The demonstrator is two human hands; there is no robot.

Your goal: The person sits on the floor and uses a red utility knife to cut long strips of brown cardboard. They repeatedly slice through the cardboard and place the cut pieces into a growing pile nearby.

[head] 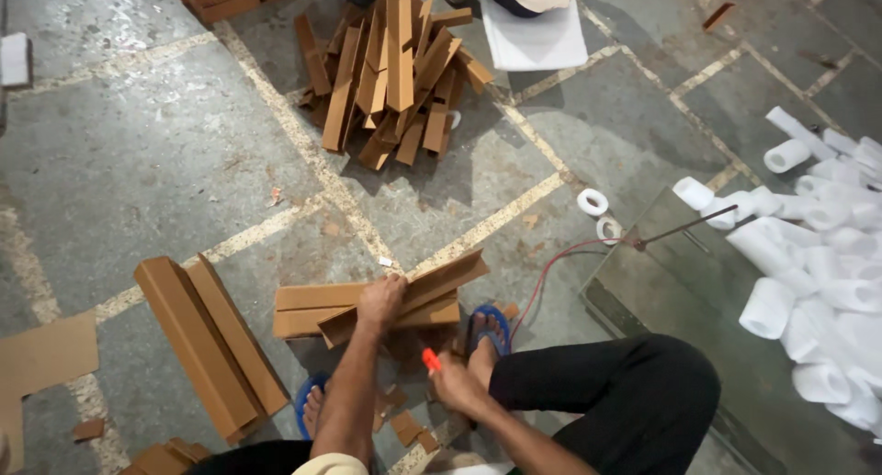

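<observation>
- Left hand [380, 300] presses flat, fingers spread, on cardboard angle strips [367, 308] on the floor [138, 153].
- Right hand [455, 383], at 5 o'clock from it, is closed around an orange-tipped tool [430, 359].

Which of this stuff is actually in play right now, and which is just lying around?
In play:
left hand pressing on cardboard angle strips
right hand holding red-tipped tool

Lying about:
strip pile
long cardboard angles
white rolls
tape rings

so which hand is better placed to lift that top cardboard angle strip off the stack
Left. The left hand already rests on the top cardboard strip; the right hand is off it, holding a small orange tool.
</observation>
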